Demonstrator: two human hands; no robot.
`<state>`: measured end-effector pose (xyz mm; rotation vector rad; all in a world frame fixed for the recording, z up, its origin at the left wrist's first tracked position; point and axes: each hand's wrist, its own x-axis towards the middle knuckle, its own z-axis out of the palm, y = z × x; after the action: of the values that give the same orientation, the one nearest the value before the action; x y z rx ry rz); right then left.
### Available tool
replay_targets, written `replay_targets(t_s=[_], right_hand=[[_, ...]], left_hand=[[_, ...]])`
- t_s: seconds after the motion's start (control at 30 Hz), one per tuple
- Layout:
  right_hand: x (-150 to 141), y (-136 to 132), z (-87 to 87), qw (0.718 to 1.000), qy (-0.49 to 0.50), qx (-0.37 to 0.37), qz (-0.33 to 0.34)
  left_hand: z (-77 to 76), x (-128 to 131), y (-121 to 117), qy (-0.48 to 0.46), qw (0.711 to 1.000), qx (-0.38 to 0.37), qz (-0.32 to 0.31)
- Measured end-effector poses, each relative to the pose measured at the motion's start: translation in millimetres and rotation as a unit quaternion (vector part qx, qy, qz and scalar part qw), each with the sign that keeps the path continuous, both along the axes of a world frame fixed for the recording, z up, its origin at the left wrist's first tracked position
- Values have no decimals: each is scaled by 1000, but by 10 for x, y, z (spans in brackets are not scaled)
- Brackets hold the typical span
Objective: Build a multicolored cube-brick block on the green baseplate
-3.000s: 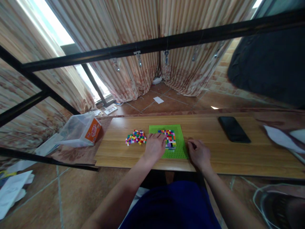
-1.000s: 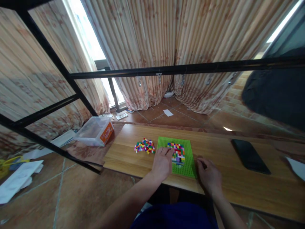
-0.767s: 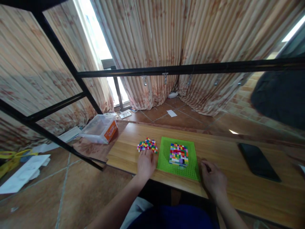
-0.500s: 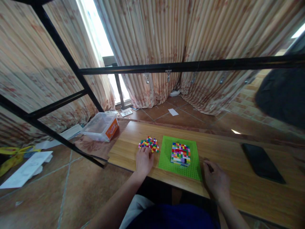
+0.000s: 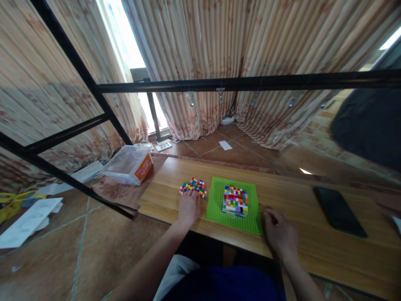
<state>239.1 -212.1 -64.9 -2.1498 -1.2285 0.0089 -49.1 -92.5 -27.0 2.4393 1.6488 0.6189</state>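
A loose pile of small coloured building bricks (image 5: 194, 184) lies on the wooden table. My left hand (image 5: 189, 205) reaches into its near edge, fingers extended and touching the bricks; whether one is between the fingertips is hidden. To the right, a green baseplate (image 5: 216, 205) carries a squarish block built of multicoloured bricks (image 5: 235, 201), with a red row across its upper part. My right hand (image 5: 281, 234) rests on the table beside the baseplate's right edge. Its fingers are curled toward the thumb, and anything they hold is too small or hidden to make out.
A black phone (image 5: 339, 211) lies on the right of the wooden table (image 5: 291, 200). Left of the table stands a clear plastic box (image 5: 120, 167) with an orange label. A black metal frame (image 5: 175, 86) spans the view before the curtains. White papers (image 5: 28, 221) lie on the tiled floor.
The view has shifted slightly, so everything sits a little further left. My left fingers reach a bit deeper over the brick pile. My right hand stays beside the baseplate.
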Motion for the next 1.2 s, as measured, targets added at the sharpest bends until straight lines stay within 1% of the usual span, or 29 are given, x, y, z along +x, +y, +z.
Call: replay_targets(t_s=[0.1, 0.2, 0.33, 0.5, 0.63, 0.77, 0.97, 1.1, 1.2], right_hand=[[-14, -1, 16, 1000, -1, 14, 9], [-24, 1, 27, 1000, -3, 23, 9], [-20, 2, 22, 1000, -2, 28, 6], [-17, 6, 18, 999, 3, 37, 17], [-31, 15, 29, 999, 2, 50, 18], [-46, 18, 42, 998, 10, 55, 16], [-54, 13, 62, 999, 17, 39, 16], [-52, 14, 62, 999, 16, 43, 15], [-51, 19, 57, 998, 15, 52, 15]], left_hand=[[-9, -10, -9, -48, 999, 3, -14], [34, 7, -41, -114, 993, 7, -36], [175, 109, -129, -181, 981, -18, -72], [339, 379, -248, -221, 968, -40, -112], [399, 607, -255, -219, 965, -48, -138], [406, 748, -206, -190, 969, -44, -151], [450, 826, -137, -170, 975, -45, -135], [489, 835, -122, -157, 977, -41, -139], [488, 836, -129, -145, 979, -27, -142]])
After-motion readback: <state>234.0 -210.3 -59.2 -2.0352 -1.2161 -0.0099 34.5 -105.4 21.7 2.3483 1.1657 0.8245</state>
